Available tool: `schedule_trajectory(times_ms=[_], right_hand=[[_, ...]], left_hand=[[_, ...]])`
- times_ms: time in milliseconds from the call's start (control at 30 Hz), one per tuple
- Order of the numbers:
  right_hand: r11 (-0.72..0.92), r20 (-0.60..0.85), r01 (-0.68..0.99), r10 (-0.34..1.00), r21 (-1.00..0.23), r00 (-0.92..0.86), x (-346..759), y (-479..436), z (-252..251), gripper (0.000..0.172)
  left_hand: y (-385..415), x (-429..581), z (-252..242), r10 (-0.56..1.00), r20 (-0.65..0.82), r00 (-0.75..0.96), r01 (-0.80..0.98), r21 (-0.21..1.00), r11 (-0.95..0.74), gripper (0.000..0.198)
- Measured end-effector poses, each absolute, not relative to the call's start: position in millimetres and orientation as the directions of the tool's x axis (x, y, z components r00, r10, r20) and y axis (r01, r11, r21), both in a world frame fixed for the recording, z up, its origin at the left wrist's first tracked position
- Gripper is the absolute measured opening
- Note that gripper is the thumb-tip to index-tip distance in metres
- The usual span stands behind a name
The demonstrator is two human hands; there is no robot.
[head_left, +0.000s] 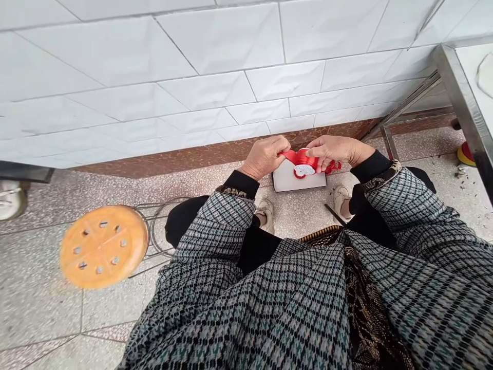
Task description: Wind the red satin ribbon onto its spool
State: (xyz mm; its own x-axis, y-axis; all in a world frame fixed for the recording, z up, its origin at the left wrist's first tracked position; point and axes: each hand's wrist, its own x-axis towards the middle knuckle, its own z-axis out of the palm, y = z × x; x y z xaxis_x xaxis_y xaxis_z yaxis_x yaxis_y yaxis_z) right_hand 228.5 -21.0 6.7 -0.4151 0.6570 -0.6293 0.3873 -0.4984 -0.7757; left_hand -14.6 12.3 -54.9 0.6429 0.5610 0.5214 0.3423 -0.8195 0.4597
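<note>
A spool of red ribbon (305, 162) is gripped by my right hand (333, 150), its pale flat end turned toward me. My left hand (267, 155) pinches the loose end of the ribbon, which stretches between both hands. More red ribbon (333, 166) hangs in loops beneath my right fingers. Below the hands, a white box or tray with a dark edge (285, 180) is on the floor between my feet. Another small red ring shape (299, 175) shows just under the spool, partly hidden by it.
To the left stands an orange round stool (103, 246) with metal legs. A white tiled wall (215, 46) rises in front. At right is a metal-framed table (462, 97), with a red and yellow object (465, 154) beneath it. A caster wheel (11, 200) shows far left.
</note>
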Motion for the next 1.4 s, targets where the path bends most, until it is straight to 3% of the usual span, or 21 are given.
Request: schedule_trajectory(times_ms=[133, 233, 333, 433, 533, 633, 800, 933, 1033, 1100, 1233, 1400], right_hand=[[-0.458, -0.639, 0.458, 0.649, -0.762, -0.413, 224, -22, 9, 0.033], [-0.401, -0.659, 0.56, 0.641, -0.725, -0.394, 222, -24, 15, 0.029], [-0.289, -0.679, 0.703, 0.637, -0.65, -0.366, 219, -25, 14, 0.021], [-0.102, -0.669, 0.868, 0.683, -0.485, -0.294, 215, -24, 7, 0.021], [0.058, -0.62, 0.951, 0.746, -0.304, -0.244, 210, -22, 0, 0.024], [0.081, -0.583, 0.969, 0.786, -0.233, -0.206, 204, -20, -1, 0.027], [-0.133, -0.579, 0.901, 0.802, -0.412, -0.146, 200, -19, -5, 0.023], [-0.144, -0.487, 0.871, 0.865, -0.47, -0.12, 201, -17, -20, 0.022], [-0.238, -0.532, 0.794, 0.837, -0.559, -0.124, 202, -16, -26, 0.022], [-0.329, -0.569, 0.706, 0.813, -0.627, -0.125, 202, -16, -23, 0.022], [-0.442, -0.604, 0.55, 0.783, -0.708, -0.149, 198, -19, -10, 0.021], [-0.472, -0.615, 0.503, 0.772, -0.724, -0.159, 195, -20, -8, 0.02]], left_hand=[[11, -12, -54, 0.637, 0.403, 0.657, 0.322, 0.613, -0.721, 0.028], [11, -13, -52, 0.649, 0.277, 0.709, 0.37, 0.637, -0.676, 0.031], [11, -13, -50, 0.63, 0.196, 0.752, 0.432, 0.575, -0.695, 0.024], [13, -14, -47, 0.581, 0.169, 0.796, 0.449, 0.478, -0.755, 0.013], [15, -14, -47, 0.529, 0.195, 0.826, 0.443, 0.354, -0.823, 0.021], [17, -14, -52, 0.503, 0.266, 0.822, 0.441, 0.261, -0.859, 0.029], [15, -10, -66, 0.534, 0.405, 0.742, 0.453, 0.285, -0.845, 0.029], [8, -4, -71, 0.65, 0.43, 0.627, 0.402, 0.536, -0.743, 0.027], [6, -1, -67, 0.798, 0.369, 0.476, 0.304, 0.782, -0.543, 0.031], [8, -1, -64, 0.872, 0.297, 0.388, 0.239, 0.882, -0.407, 0.037], [18, -9, -62, 0.948, 0.189, 0.255, 0.204, 0.948, -0.244, 0.041], [32, -21, -73, 0.978, 0.082, 0.192, 0.123, 0.987, -0.107, 0.033]])
